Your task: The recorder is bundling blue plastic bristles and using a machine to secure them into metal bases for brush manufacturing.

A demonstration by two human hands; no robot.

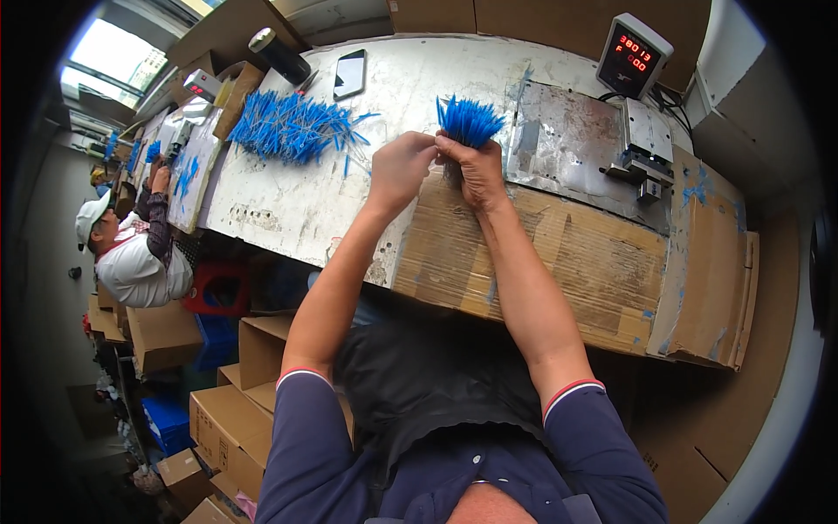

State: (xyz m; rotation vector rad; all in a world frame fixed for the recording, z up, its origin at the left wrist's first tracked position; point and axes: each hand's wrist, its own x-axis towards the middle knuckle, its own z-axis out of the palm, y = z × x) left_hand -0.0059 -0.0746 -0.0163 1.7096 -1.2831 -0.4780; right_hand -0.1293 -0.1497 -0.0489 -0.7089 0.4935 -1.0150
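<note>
My right hand (pixel 478 170) is closed round an upright bundle of thin blue strands (pixel 470 120), which look like cut wires; their tops fan out above the fist and a darker part shows below the fingers. Against the left side of the bundle, my left hand (pixel 400 176) has its fingertips pinched together. What it pinches, if anything, is too small to tell. Both hands are above the white worktable (pixel 297 205), close to a taped cardboard sheet (pixel 541 258). A loose heap of similar blue strands (pixel 292 127) lies on the table to the left.
At the right are a metal plate (pixel 567 131), a small machine (pixel 648 166) and a red-lit display box (pixel 635 54). A phone (pixel 349 73) and a dark tumbler (pixel 279 58) stand beyond the heap. A co-worker (pixel 131 253) handles blue pieces at far left. Cardboard boxes (pixel 231 428) crowd the floor.
</note>
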